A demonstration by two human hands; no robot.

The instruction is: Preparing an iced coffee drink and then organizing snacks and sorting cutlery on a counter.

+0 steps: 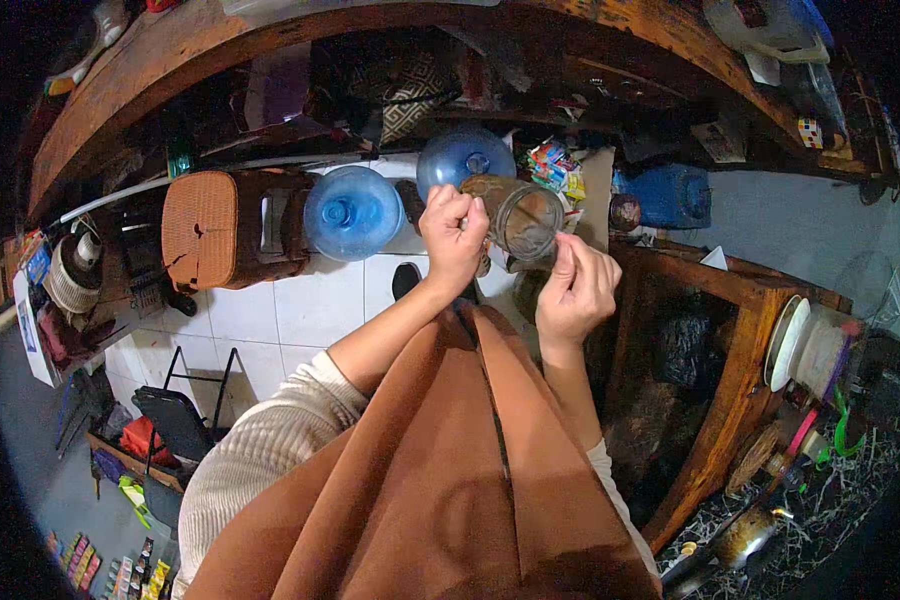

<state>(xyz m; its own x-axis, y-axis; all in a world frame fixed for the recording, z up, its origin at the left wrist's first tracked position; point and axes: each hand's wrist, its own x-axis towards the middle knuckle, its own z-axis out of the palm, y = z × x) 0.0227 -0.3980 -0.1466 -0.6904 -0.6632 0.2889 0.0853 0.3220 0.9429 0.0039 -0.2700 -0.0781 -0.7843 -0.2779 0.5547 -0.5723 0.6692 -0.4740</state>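
A clear glass jar (526, 219) is tilted between my two hands, its round rim turned up toward me. Brownish tones show through its side, but I cannot tell whether it holds anything. My left hand (450, 236) is curled into a fist against the jar's left side, thumb over the bent fingers; what it grips there is hidden. At the lower right of the rim, my right hand (579, 289) pinches the jar's edge between thumb and forefinger, the other fingers curled.
Two blue water jugs (354, 213) stand beyond my hands, near a brown woven-pattern plastic container (202, 229). Colourful packets (555, 171) lie behind the jar. A wooden frame (742, 375) borders my right side; a folding chair (172, 420) is at lower left on the floor side.
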